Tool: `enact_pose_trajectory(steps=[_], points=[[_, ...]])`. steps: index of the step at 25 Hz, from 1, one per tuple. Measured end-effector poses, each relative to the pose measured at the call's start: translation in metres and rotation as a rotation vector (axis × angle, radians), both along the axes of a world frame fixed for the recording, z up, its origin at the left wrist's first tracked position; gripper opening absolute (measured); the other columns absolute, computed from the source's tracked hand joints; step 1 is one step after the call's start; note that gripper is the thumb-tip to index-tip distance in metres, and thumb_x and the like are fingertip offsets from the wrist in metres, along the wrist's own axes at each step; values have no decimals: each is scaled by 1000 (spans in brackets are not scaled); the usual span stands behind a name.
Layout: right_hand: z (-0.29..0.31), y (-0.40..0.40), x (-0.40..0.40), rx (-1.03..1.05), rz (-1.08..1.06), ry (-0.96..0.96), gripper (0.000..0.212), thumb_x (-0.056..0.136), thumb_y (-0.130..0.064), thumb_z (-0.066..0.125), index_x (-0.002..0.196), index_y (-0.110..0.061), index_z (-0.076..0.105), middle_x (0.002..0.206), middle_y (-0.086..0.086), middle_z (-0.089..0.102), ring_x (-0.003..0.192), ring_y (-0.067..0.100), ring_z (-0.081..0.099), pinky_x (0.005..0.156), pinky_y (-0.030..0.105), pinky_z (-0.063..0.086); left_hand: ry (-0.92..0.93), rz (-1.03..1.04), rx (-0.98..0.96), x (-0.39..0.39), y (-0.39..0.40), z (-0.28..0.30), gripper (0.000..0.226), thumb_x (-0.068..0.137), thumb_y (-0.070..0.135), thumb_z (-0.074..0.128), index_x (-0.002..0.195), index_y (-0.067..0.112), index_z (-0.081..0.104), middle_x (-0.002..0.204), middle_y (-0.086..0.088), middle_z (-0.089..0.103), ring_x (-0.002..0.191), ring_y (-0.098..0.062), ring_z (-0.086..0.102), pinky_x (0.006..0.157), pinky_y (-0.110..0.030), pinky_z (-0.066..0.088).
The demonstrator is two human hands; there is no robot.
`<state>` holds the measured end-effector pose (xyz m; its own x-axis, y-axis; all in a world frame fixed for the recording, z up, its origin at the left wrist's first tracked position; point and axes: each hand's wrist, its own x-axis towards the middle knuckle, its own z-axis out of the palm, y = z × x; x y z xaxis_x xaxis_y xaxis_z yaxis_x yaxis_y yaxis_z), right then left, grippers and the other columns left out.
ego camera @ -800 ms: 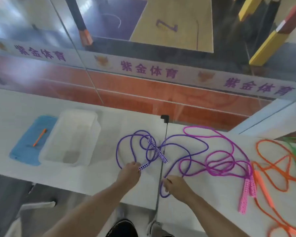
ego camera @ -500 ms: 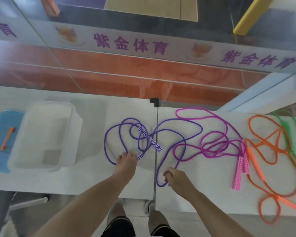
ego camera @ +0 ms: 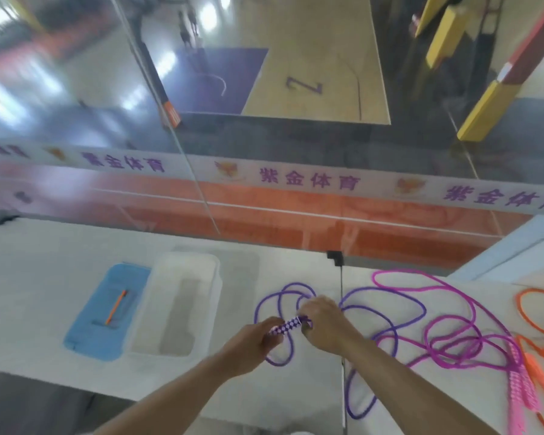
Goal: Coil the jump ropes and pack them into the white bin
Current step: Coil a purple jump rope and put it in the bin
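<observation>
The purple rope is a thin, round cord lying in loose, overlapping loops on the white table, with handles wrapped in a purple-and-white checkered pattern. The left hand curls its fingers round one end of the handles, and the right hand closes over the other end, just above the table near its middle seam. To the right, a pink rope sprawls in tangled curves, its ribbed pink handles lying side by side, and an orange rope lies beyond it. The white bin, a rounded rectangular plastic tub, sits to the left of the hands. Just beside it lies a soft-looking blue cloth with a slim orange pen on it.
</observation>
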<state>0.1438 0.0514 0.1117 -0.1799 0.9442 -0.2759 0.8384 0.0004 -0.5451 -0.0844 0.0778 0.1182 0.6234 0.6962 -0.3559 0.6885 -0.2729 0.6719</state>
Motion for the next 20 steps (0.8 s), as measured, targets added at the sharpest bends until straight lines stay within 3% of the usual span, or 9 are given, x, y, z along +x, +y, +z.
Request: enact_pose_trajectory(steps=[2,5,9,14,17,20], points=[[8,17,-7,55,-32,58,27,90,-35,45,97,-22,67,89,-4,67,87,19,63,86,37,50,-50,130,-13,-23,19,22,16,104,36,50,103,24,59,70,9,55,59,-1,47,61,-22,39],[21,33,-12,87,-150,201,22,100,-33,52,82,-21,58,74,-6,57,68,8,54,68,33,46,-224,399,-156,-47,43,43,26,105,26,50,85,10,55,62,-1,50,53,-13,43,57,-32,36],[43,44,-15,54,-247,301,28,101,-31,56,75,-21,56,62,-6,52,55,4,46,59,22,39,-600,826,-432,-57,61,59,20,107,16,48,102,0,59,69,-7,52,52,-18,47,49,-28,38],[42,25,-16,-1,-318,305,17,104,-29,51,93,-30,64,81,-12,65,70,-3,57,66,11,42,-868,1135,-605,-48,79,63,17,108,19,45,104,6,56,71,-6,55,55,-18,50,50,-28,41],[42,13,-32,4,-274,307,17,105,-25,49,112,-31,63,103,-20,62,95,-2,57,79,-1,39,-945,1157,-708,-25,77,62,20,109,24,43,106,8,54,98,-16,69,82,-29,68,70,-41,56],[41,10,-52,-21,-167,291,24,105,-29,47,120,-28,66,108,-20,63,98,-2,58,83,5,42,-994,1112,-832,1,70,64,23,110,32,38,111,11,48,118,-24,70,106,-41,70,89,-59,56]])
